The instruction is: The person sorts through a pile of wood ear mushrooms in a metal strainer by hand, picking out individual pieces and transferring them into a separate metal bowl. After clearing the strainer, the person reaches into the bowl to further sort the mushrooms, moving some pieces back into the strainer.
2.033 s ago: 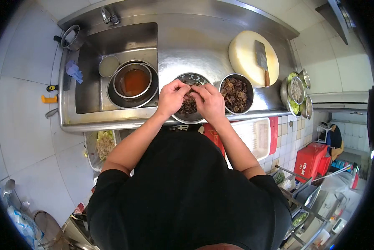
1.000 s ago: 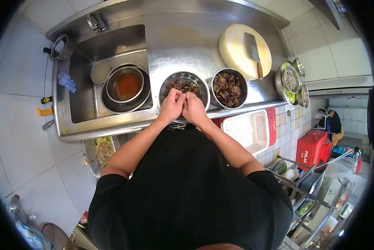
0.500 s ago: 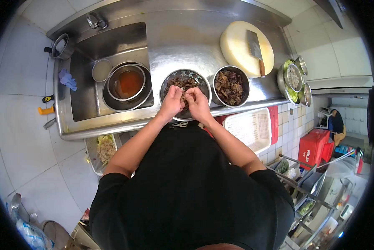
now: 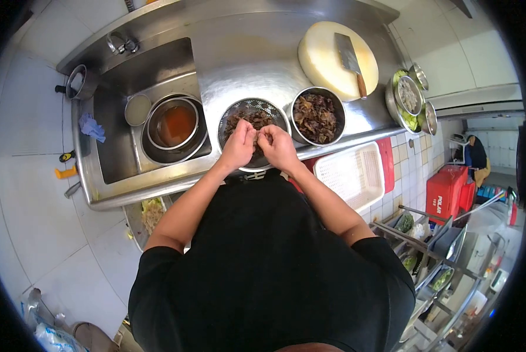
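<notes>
Both hands meet over a perforated steel colander (image 4: 268,108) at the counter's front edge. Dark brown wood ear mushrooms (image 4: 252,119) lie inside it. My left hand (image 4: 238,146) has its fingers pinched together above the colander, at what looks like a piece of wood ear. Close beside it, my right hand (image 4: 279,149) is closed in a similar pinch, fingertips curled inward. The piece between them is small and mostly covered by the fingers. Just right of the colander stands a steel pot (image 4: 293,125) filled with larger wood ear pieces (image 4: 317,117).
A thick round chopping board (image 4: 319,66) bears a cleaver (image 4: 347,54). In the sink (image 4: 137,73) on the left sit nested bowls with reddish-brown liquid (image 4: 179,124). Bowls of greens (image 4: 411,120) stand far right; below the counter is a white plastic basket (image 4: 351,176).
The view has shifted slightly, so counter items sit a little further left. My hands stay over the colander, with the right fingers curled in more and fingertips slightly further apart.
</notes>
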